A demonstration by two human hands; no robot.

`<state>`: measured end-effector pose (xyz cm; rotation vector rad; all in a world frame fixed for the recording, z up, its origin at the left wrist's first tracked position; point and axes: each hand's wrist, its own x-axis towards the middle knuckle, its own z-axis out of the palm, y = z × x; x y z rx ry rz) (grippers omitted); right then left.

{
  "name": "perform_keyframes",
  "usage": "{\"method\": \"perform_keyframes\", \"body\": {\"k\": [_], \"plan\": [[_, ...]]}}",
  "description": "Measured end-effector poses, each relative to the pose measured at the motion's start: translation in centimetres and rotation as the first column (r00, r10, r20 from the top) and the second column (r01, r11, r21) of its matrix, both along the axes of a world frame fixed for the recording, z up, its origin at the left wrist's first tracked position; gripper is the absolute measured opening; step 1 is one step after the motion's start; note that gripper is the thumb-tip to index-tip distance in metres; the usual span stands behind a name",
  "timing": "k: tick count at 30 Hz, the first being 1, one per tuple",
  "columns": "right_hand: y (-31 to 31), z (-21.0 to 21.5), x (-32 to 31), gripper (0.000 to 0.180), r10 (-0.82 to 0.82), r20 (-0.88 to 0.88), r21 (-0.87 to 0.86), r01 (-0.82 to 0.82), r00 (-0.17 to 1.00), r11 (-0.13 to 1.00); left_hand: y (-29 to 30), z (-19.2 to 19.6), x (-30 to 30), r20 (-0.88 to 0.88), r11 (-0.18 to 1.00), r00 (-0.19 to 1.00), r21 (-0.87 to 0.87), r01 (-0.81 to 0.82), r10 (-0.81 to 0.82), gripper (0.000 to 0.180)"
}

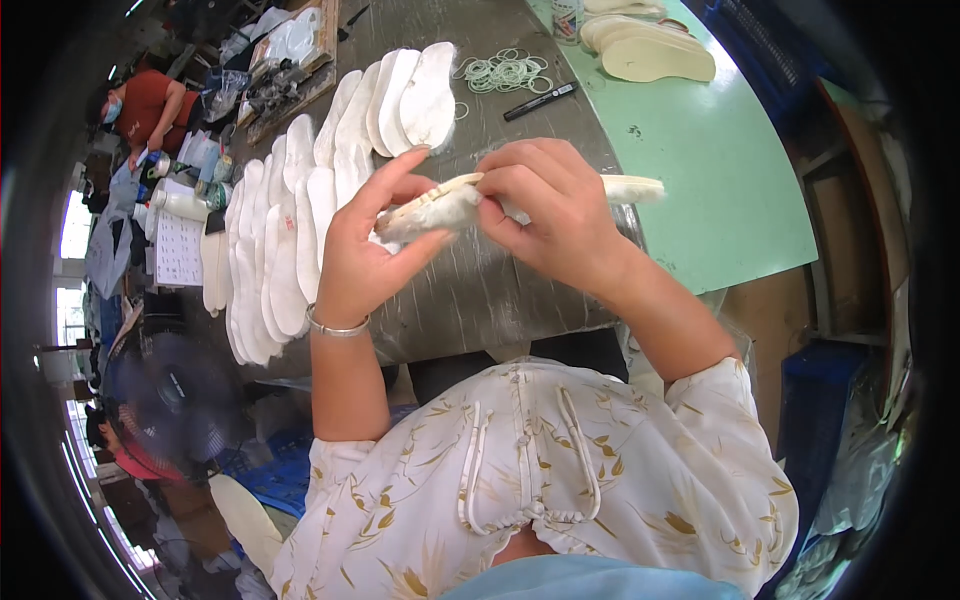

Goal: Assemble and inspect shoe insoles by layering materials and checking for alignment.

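Between both hands, above the dark tabletop (440, 320), I hold fluffy white insoles (440, 212) edge-on, cream layers on top and fleece below. How many are in the bundle I cannot tell. My left hand (360, 250) is curled around their left end, thumb beneath and fingers behind. At the middle, the bent fingers and thumb of my right hand (555, 205) pinch the edge; whatever else may be in that pinch is hidden. The other end sticks out past my right hand over the green mat.
White insoles (285, 270) lie in overlapping rows at left. Pale rubber bands (505, 72) and a black marker (541, 101) lie beyond my hands. Cream insoles (655, 58) are stacked on the green mat (720, 190). A fan (170, 390) stands lower left; a person in red (155, 105) is further off.
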<state>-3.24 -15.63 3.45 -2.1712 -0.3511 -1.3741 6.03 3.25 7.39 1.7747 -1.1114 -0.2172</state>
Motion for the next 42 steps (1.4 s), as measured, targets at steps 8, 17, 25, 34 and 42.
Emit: {"method": "perform_keyframes", "body": {"k": [8, 17, 25, 34, 42], "plan": [[-0.4, -1.1, -0.9, 0.026, -0.016, 0.008, -0.057, 0.016, 1.000, 0.998, -0.6, -1.9, -0.3, 0.230, 0.989, 0.968, -0.124, -0.076, 0.103, 0.035], [-0.2, -1.9, -1.2, 0.030, -0.043, 0.055, -0.115, 0.050, 0.998, 0.992, -1.8, -2.2, -1.4, 0.317, 0.964, 0.914, -0.155, -0.214, 0.254, 0.035], [0.4, -1.3, -1.0, 0.027, -0.095, -0.019, -0.011, 0.094, 0.995, 0.995, -2.1, -2.3, -1.5, 0.395, 0.955, 0.873, -0.189, -0.228, 0.287, 0.034], [-0.1, -1.5, -0.7, 0.020, -0.125, 0.008, -0.078, 0.125, 0.992, 0.989, -2.1, -2.7, -1.5, 0.425, 0.975, 0.878, -0.065, -0.214, 0.221, 0.034], [0.0, -1.5, -0.9, 0.025, 0.001, -0.100, 0.024, 0.001, 0.995, 1.000, -1.4, -3.4, -0.8, 0.127, 0.989, 0.982, 0.022, -0.146, 0.142, 0.032]]}}
